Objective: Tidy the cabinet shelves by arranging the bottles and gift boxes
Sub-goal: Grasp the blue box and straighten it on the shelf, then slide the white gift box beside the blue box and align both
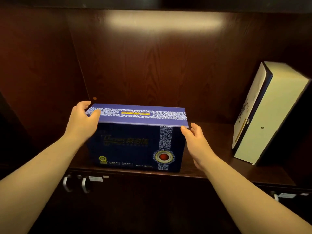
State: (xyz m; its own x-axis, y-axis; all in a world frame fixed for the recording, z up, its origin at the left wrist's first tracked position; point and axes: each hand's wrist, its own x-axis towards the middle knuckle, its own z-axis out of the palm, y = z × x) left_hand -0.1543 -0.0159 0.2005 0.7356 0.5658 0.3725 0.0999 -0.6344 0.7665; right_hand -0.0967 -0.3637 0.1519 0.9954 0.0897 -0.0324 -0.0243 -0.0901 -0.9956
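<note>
Left hand (82, 120) grips the blue gift box (131, 146) by a top corner, right hand (197, 142) loose-fingered beside it; likely positioning it, next needing a two-sided hold.

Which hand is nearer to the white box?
Right. The right hand is at the blue box's right end, between the two boxes, not touching the white box. The left hand grips the blue box's left end, farther away.
</note>
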